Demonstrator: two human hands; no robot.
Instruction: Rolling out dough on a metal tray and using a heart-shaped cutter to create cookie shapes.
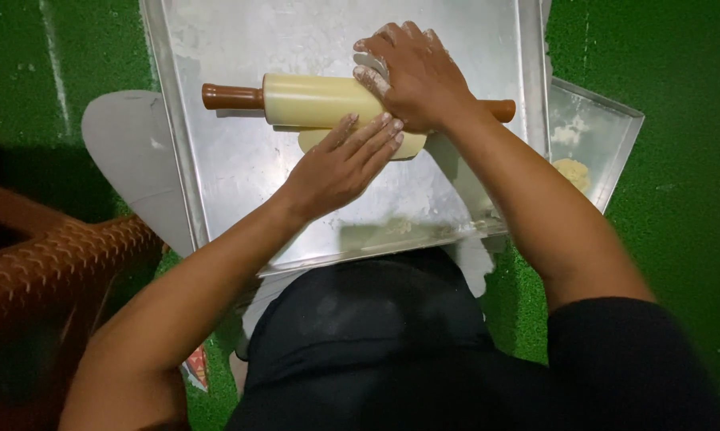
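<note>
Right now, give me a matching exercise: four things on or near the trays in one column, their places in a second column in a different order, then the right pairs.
Things:
1. rolling pin
2. dough piece
3. left hand
4. small tray

Places:
A. tucked under the right edge of the big tray, holding dough scraps
B. lying across the big tray, right hand pressed on top
C. flat on the big tray beneath the pin
D. fingers spread against the near side of the pin and the dough

Pairs: 1-B, 2-C, 3-D, 4-A
</note>
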